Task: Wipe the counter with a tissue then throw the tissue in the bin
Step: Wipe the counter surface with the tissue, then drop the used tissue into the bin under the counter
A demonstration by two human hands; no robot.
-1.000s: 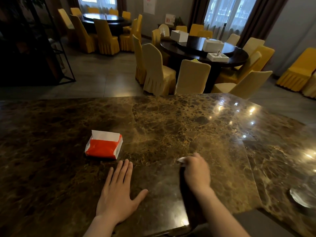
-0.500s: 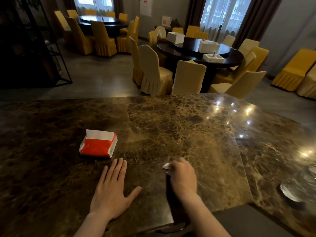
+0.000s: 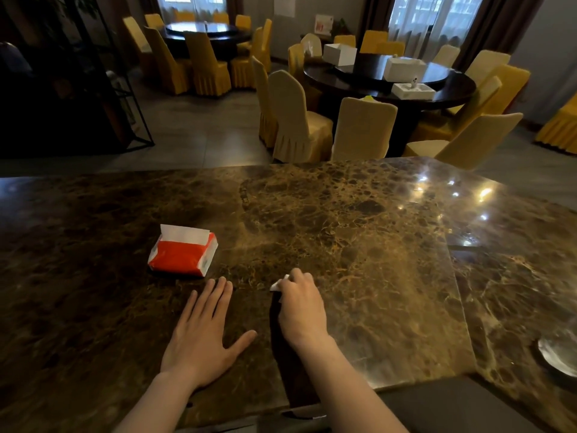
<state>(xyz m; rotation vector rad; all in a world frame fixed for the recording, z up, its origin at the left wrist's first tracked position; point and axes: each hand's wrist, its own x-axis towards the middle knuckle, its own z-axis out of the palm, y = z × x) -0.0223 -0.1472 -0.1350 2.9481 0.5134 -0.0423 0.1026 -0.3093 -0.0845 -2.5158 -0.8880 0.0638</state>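
Observation:
A dark brown marble counter (image 3: 359,220) fills the lower half of the view. My right hand (image 3: 301,310) presses down on it near the front middle, closed over a white tissue (image 3: 278,284); only a small corner of the tissue shows at the fingertips. My left hand (image 3: 203,332) lies flat on the counter beside it, fingers spread, holding nothing. Just beyond my left hand sits a red tissue pack (image 3: 182,253) with a white sheet sticking up. No bin is in view.
A shiny round metal object (image 3: 559,354) sits at the counter's right edge. Beyond the counter are round dark dining tables (image 3: 437,92) with yellow and cream covered chairs (image 3: 296,120), and a black metal shelf frame (image 3: 125,89) at left.
My right hand has slid the tissue leftward across the counter, closer to my left hand. My left hand stays flat in place.

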